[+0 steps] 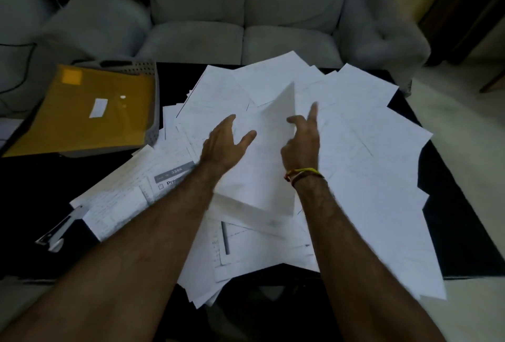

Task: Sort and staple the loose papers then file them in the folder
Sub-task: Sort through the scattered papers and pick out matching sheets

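Nearby, stapler [58, 229] left of papers [369, 166], folder [90, 112] in tray [153, 101]

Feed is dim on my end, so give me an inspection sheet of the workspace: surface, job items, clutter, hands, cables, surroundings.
Surface: black table, mostly covered.
Job's things: loose papers spread in a heap; yellow folder in grey tray, far left; stapler at near left.
Clutter: nothing seen.
Hands: left hand open on the sheets; right hand lifting a raised sheet.
Cables: dark cable, far left.
Surroundings: grey sofa behind.
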Tool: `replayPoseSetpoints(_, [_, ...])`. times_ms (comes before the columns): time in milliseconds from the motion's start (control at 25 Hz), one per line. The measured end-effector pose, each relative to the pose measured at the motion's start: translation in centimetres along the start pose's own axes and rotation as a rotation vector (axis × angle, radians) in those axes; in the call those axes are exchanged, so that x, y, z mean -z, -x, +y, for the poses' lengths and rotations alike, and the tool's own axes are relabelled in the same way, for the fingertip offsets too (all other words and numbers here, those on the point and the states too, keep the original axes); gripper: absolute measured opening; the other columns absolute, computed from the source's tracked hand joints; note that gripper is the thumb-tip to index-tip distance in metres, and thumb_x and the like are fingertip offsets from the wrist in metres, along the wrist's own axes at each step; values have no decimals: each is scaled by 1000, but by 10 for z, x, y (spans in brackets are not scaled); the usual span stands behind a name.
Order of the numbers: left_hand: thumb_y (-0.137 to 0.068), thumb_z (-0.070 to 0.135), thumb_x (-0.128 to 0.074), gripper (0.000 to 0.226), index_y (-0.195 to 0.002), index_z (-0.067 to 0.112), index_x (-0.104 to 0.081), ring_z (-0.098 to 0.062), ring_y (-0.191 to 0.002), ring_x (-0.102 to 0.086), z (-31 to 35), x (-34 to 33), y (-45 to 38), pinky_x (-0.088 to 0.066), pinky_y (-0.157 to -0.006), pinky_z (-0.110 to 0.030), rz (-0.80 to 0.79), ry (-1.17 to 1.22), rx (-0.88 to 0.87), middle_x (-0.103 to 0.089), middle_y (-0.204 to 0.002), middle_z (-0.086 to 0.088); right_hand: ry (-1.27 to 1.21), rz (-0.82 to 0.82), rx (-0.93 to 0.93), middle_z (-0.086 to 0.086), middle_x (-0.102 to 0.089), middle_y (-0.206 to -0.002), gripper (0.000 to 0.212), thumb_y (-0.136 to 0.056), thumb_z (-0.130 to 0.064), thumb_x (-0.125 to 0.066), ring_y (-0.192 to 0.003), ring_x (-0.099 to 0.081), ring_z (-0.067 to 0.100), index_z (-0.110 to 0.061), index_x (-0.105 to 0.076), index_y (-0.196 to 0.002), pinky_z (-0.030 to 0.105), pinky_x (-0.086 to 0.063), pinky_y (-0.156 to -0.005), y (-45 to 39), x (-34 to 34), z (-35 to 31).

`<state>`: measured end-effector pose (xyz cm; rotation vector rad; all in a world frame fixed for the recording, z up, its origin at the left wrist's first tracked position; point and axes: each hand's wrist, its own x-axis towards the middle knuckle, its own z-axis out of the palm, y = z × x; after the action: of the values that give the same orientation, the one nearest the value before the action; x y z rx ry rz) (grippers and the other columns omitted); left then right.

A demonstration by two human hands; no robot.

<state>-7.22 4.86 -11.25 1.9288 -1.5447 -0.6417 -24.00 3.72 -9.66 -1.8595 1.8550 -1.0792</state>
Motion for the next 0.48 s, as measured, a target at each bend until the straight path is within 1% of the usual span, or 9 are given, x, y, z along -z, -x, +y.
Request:
replayPoseSetpoints(80, [-68,79,-58,110,-151,18,-20,-27,-140,-32,2,9,-9,-32,-113,-45,-44,202,163,-31,-154,-8,-273,-66,21,7,-53,-136,52,-72,19,-53,-119,-57,24,-16,-59,-111,9,-47,-81,-4,21,-30])
replayPoseSetpoints(160, [-49,86,-62,134,-152,17,-11,-27,-139,-33,-4,14,-16,-33,-112,-44,-73,401,331,-29,-155,-10,-591,-89,-58,5,-63,-114,48,-70,18,-58,-95,-66,20,-16,-57,-104,24,-58,-72,-17,31,-52])
replayPoseSetpoints(200, [-46,84,-64,136,-152,16,-13,-27,-135,-39,-9,17,-19,-38,-108,-43,-90,495,399,-33,-152,-10,-729,-88,-130,9,-64,-109,47,-69,19,-60,-89,-67,21,-16,-55,-101,32,-60,-70,-28,29,-59])
replayPoseSetpoints(240, [-49,79,-69,131,-150,12,-20,-26,-126,-49,-17,17,-23,-47,-99,-41,-113,597,435,-42,-145,-10,-854,-92,-230,13,-65,-104,48,-68,21,-62,-84,-66,24,-15,-54,-98,38,-59,-70,-41,22,-61])
replayPoseSetpoints(280, [-57,69,-76,114,-143,8,-34,-25,-112,-60,-23,17,-28,-55,-86,-37,-119,695,436,-55,-133,-9,-948,-107,-344,16,-64,-101,48,-68,22,-63,-82,-65,28,-14,-52,-97,41,-58,-70,-54,14,-60])
replayPoseSetpoints(320, [-66,54,-81,87,-131,5,-51,-23,-98,-67,-31,15,-36,-58,-73,-33,-75,772,413,-65,-120,-9,-995,-135,-454,19,-64,-101,47,-70,21,-65,-82,-64,30,-13,-51,-99,42,-58,-71,-67,0,-54])
replayPoseSetpoints(360, [-70,41,-83,61,-115,5,-63,-24,-88,-70,-39,16,-45,-59,-68,-32,23,778,386,-70,-108,-10,-993,-154,-531,20,-63,-104,44,-73,15,-69,-83,-65,31,-11,-51,-103,41,-58,-72,-78,-14,-47])
replayPoseSetpoints(400, [-73,34,-83,45,-105,5,-69,-25,-85,-70,-50,18,-57,-59,-69,-34,131,712,366,-72,-101,-10,-890,-151,-558,20,-63,-107,42,-75,4,-74,-87,-66,30,-10,-52,-108,40,-58,-75,-90,-32,-36])
replayPoseSetpoints(480, [-75,36,-79,41,-103,7,-69,-25,-88,-68,-76,26,-75,-58,-76,-36,255,462,343,-71,-101,-8,-489,-91,-432,15,-64,-112,47,-76,-19,-80,-99,-65,26,-10,-56,-115,38,-55,-86,-114,-69,-18])
